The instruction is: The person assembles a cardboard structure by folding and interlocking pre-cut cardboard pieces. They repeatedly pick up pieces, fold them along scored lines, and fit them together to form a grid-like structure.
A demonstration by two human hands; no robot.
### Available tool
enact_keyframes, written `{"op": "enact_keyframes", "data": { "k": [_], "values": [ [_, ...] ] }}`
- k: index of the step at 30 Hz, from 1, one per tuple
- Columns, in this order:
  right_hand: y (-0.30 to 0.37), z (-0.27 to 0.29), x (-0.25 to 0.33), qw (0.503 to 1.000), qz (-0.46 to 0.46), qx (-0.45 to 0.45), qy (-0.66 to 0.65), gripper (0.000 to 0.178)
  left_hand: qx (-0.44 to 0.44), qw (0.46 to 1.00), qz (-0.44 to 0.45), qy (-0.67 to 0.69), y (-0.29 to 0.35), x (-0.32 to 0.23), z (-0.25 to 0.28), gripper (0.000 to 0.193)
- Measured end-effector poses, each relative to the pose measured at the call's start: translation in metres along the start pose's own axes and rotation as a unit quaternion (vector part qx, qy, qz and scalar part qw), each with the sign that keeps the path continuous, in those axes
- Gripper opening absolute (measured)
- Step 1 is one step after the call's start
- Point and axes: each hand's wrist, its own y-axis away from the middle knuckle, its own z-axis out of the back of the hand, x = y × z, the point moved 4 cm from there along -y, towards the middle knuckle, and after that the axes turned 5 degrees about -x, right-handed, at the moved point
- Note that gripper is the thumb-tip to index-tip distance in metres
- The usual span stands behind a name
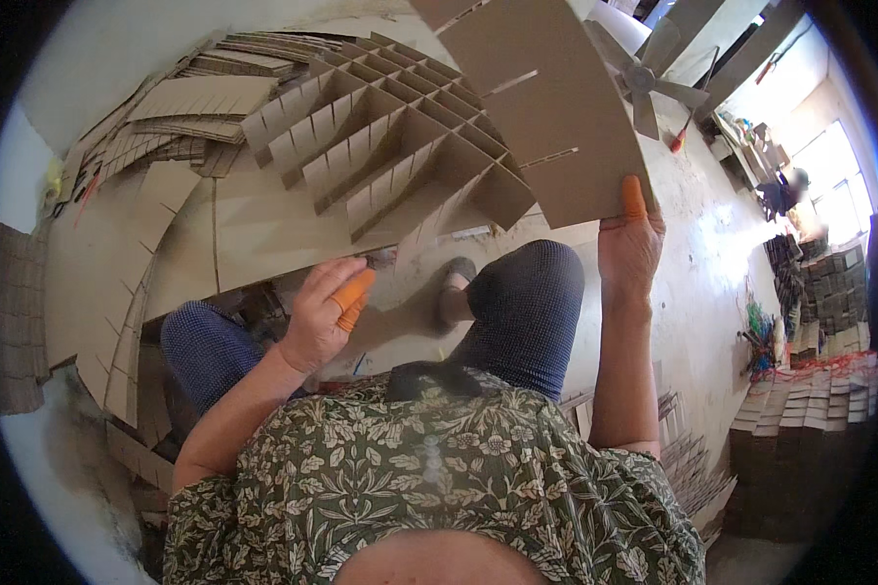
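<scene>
My right hand (632, 244) is closed on the lower end of a slotted cardboard strip (566, 107), its thumb in an orange finger cot pressed on the face. The brown strip is raised and tilted, with slots cut in from its left edge. Behind its left side sits a cardboard divider grid (390, 127) of interlocked slotted strips, resting on the work table (244, 229). My left hand (327, 307), also with orange finger cots, hovers above my lap near the table's front edge. Its fingers are curled together, with nothing visible in them, apart from the grid.
Loose slotted cardboard strips (200, 102) lie in piles at the table's left and back. Stacked cardboard (15, 312) stands at the far left. A fan (644, 80) is at the back right. More cardboard stacks (800, 429) stand at right. Another person (798, 190) is far off near the window.
</scene>
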Motion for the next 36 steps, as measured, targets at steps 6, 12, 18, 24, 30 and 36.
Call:
{"op": "enact_keyframes", "data": {
  "k": [6,12,18,24,30,36],
  "values": [
    [-0.003,0.001,-0.034,0.982,0.07,0.082,0.158,0.022,0.101,0.993,0.043,0.032,0.021,0.014,-0.024,0.024],
    [-0.011,-0.012,-0.052,0.977,0.064,0.087,0.183,0.02,0.142,0.982,0.117,0.051,0.036,0.048,-0.036,0.021],
    [-0.011,-0.018,-0.071,0.936,0.141,0.152,0.285,0.018,0.149,0.977,0.151,0.031,0.045,0.07,-0.048,0.018],
    [0.0,-0.026,-0.071,0.921,0.125,0.131,0.345,0.017,0.215,0.96,0.178,0.01,0.053,0.072,-0.058,0.02],
    [-0.001,-0.031,-0.072,0.909,0.121,0.125,0.38,0.016,0.214,0.96,0.178,0.004,0.053,0.074,-0.061,0.022],
    [-0.009,-0.029,-0.086,0.867,0.192,0.161,0.431,0.015,0.221,0.956,0.19,0.014,0.051,0.073,-0.06,0.022]
  ]
}}
